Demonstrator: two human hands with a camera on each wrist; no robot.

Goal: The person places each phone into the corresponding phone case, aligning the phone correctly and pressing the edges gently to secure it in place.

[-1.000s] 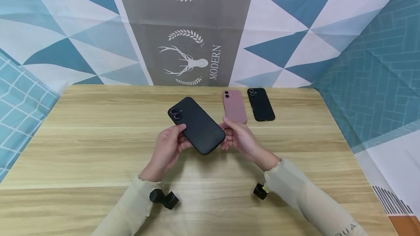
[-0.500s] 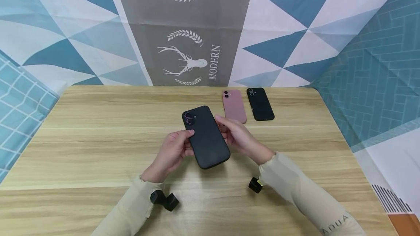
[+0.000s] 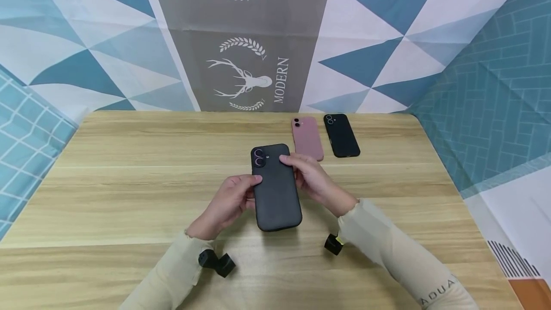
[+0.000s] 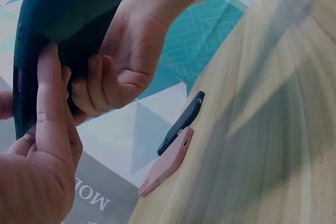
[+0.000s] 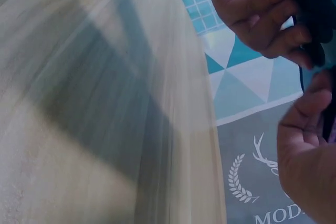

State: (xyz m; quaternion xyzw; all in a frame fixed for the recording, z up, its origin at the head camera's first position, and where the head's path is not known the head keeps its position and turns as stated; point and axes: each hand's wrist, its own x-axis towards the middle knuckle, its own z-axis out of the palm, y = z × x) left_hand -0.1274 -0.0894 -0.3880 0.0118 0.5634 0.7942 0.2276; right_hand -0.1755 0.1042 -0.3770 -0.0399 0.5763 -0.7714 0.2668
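Observation:
A black phone (image 3: 278,195) with two purple-ringed camera lenses is held above the table, back facing up and lenses at the far left corner. My left hand (image 3: 232,200) grips its left edge, thumb on the back and fingers underneath. On the far right edge, my right hand (image 3: 316,178) pinches it with the thumb on the back. The left wrist view shows the phone's dark underside (image 4: 86,19), where fingers of the left hand (image 4: 44,166) lie against it and curled fingers of the right hand (image 4: 128,61) hold the edge. The right wrist view catches only part of the phone (image 5: 312,3).
A pink phone (image 3: 308,138) and a smaller-looking black phone (image 3: 342,135) lie side by side at the far edge of the wooden table (image 3: 129,181). Behind stands a patterned cloth backdrop (image 3: 241,61). Black cameras hang at both wrists.
The held phone has turned clockwise from a slant to nearly upright in view and come nearer. The right hand has shifted from its lower right corner up along the right edge.

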